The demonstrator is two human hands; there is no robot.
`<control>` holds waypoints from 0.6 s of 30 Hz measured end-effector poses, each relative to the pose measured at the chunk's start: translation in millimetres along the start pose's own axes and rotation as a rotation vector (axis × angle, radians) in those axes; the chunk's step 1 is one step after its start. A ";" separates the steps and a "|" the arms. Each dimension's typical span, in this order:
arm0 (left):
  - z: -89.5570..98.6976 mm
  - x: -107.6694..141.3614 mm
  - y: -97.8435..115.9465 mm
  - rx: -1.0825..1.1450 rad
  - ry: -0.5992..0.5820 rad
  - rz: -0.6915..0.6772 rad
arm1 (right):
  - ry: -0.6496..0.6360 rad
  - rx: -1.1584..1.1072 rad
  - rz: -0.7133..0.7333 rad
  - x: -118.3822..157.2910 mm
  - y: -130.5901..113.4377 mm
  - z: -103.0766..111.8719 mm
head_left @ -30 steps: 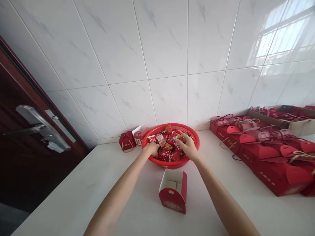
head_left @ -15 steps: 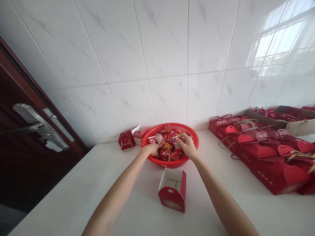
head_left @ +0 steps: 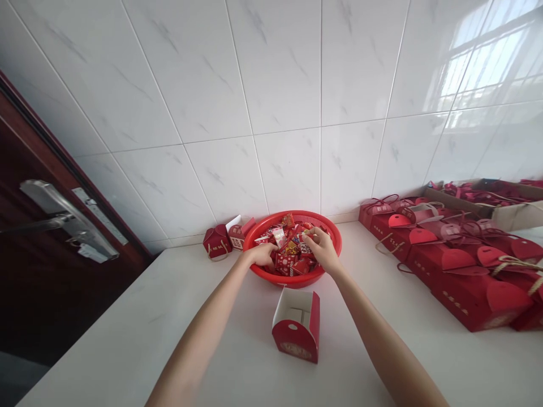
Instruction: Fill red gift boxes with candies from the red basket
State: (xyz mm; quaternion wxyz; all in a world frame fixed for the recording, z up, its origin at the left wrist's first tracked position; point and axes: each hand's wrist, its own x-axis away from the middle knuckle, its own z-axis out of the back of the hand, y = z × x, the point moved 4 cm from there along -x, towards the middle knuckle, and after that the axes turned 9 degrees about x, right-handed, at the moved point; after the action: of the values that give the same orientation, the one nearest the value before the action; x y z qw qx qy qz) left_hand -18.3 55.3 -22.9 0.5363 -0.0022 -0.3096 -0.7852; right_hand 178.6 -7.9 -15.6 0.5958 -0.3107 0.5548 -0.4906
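Basket (head_left: 297, 279) of red plastic at the middle of the head view, heaped with small wrapped packets (head_left: 287, 263), with both hands reaching into it. Left hand (head_left: 263, 254) down at the near left side of the heap, fingertips hidden among the packets; impossible to tell how far closed or whether holding anything. Right hand (head_left: 321, 249) over the right side, thumb and forefinger drawn close together at a white-and-red packet (head_left: 305, 247); a firm hold likely but not certain. Just in front of the basket, between the forearms, an open box (head_left: 296, 339), upright, top spread wide, no packet visible in the part of the inside on show. By that look, an early point for this box, with filling and closing apparently left undone. Seemingly done, or nearly so: rows of red boxes (head_left: 449, 260) at right, flaps folded over and cords on top, contents hidden. Behind these, a cardboard carton (head_left: 517, 213) of reddish things, too small to make out. Beside the basket at left, touching or nearly so, a small box (head_left: 236, 237) with raised flaps, and next to it a shut box (head_left: 217, 242) with a cord. In the way between packets and open box, only the basket's front rim; farther left, a dark door (head_left: 25, 265).
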 end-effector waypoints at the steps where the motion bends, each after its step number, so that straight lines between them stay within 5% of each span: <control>1: 1.8 0.7 0.4 0.059 0.024 -0.043 | 0.004 0.000 0.002 0.3 -0.9 0.4; 7: 17.1 10.7 2.5 0.399 0.279 -0.317 | 0.015 0.001 0.006 -0.2 -1.2 1.2; 18: 19.9 15.7 -4.6 0.501 0.482 -0.294 | 0.005 -0.050 0.005 -2.6 8.0 -1.6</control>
State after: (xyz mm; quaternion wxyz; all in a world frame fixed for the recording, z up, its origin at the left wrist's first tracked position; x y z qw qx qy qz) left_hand -35.3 53.0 -3.8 0.4594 0.3581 -0.3542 -0.7316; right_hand 179.2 -2.6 -22.3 0.5876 -0.3227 0.5693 -0.4759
